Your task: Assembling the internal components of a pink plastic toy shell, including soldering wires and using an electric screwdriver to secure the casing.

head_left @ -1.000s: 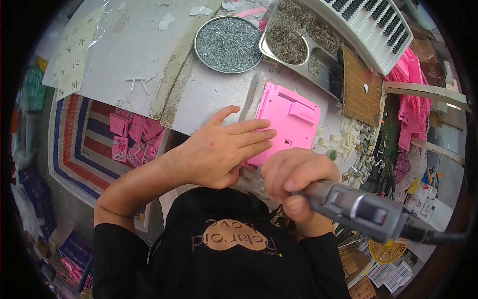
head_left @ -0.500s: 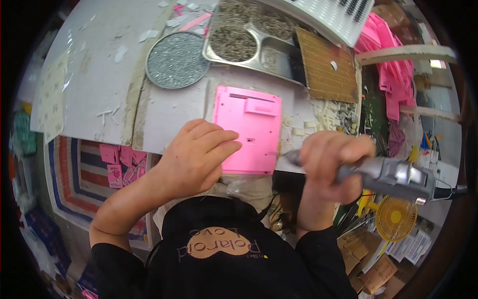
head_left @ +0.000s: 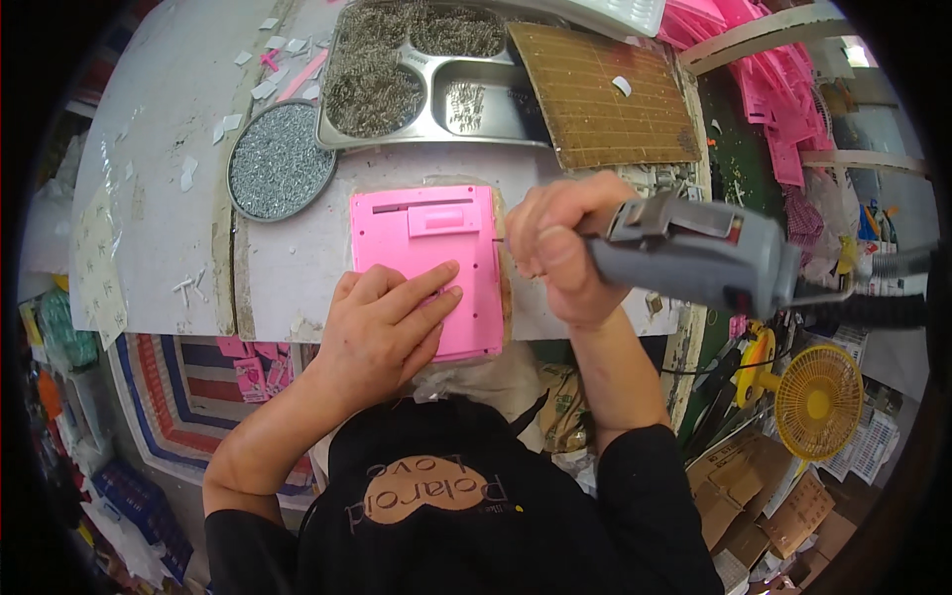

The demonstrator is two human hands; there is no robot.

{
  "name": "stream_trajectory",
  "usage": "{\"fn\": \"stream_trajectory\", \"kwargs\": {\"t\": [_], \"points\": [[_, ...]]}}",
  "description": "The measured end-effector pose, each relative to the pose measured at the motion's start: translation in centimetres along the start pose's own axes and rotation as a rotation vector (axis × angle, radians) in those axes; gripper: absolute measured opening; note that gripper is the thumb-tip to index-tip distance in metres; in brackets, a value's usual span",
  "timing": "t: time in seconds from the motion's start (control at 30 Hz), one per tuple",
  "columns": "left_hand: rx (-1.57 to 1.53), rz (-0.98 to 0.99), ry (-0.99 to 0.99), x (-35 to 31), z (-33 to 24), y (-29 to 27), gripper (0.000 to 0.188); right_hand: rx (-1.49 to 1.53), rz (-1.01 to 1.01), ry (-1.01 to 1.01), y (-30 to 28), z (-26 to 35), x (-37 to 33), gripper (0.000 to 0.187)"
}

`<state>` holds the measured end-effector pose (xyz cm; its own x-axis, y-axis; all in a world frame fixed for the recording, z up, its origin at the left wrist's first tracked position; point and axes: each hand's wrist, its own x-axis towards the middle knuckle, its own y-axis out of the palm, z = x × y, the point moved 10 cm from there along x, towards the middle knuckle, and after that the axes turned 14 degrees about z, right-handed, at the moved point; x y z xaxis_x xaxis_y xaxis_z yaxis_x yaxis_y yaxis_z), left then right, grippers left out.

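Pink plastic casing (head_left: 428, 260) lies back-up at the near middle of the white worktable (head_left: 297, 253), pinned under the flat, open left hand (head_left: 382, 332). The right hand (head_left: 555, 243) is closed tight around a grey electric screwdriver (head_left: 694, 253), its thin bit meeting the casing's right edge. Screw-driving looks to be the step in hand; next, the bit must stay square. The screw itself is too small to see, and the tool's cable runs out of frame.
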<state>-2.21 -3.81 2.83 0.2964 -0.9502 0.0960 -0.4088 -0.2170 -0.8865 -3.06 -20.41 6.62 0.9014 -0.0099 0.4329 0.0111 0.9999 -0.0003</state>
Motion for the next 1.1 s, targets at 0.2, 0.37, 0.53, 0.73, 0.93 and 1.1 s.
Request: {"fn": "stream_trajectory", "kwargs": {"t": [0.2, 0.37, 0.53, 0.73, 0.93, 1.1], "points": [[-0.003, 0.02, -0.033, -0.7, 0.1, 0.5, 0.042, 0.054, 0.049, 0.068, 2.0, 1.9, -3.6, 0.016], [-0.17, -0.138, -0.04, 0.0, 3.1, -1.4, 0.038, 0.248, 0.039, 0.003, 2.1, 3.3, -3.3, 0.022], [0.155, -0.263, 0.0, 3.2, 3.5, -5.4, 0.035, 0.17, -0.024, -0.129, 1.6, 7.5, -0.2, 0.032], [-0.271, -0.964, -0.363, -20.8, 12.0, -13.0, 0.028, -0.005, -0.128, -0.234, -4.4, 11.5, -0.9, 0.026], [-0.207, -1.061, -1.943, -71.0, 23.3, 20.0, 0.065, 0.113, -0.134, -0.118, -4.8, 6.9, 0.6, 0.027], [-0.663, -0.691, -2.396, -68.7, 19.0, 34.9, 0.08, 0.088, -0.06, -0.06, -2.4, 5.8, 3.7, 0.029]]}}
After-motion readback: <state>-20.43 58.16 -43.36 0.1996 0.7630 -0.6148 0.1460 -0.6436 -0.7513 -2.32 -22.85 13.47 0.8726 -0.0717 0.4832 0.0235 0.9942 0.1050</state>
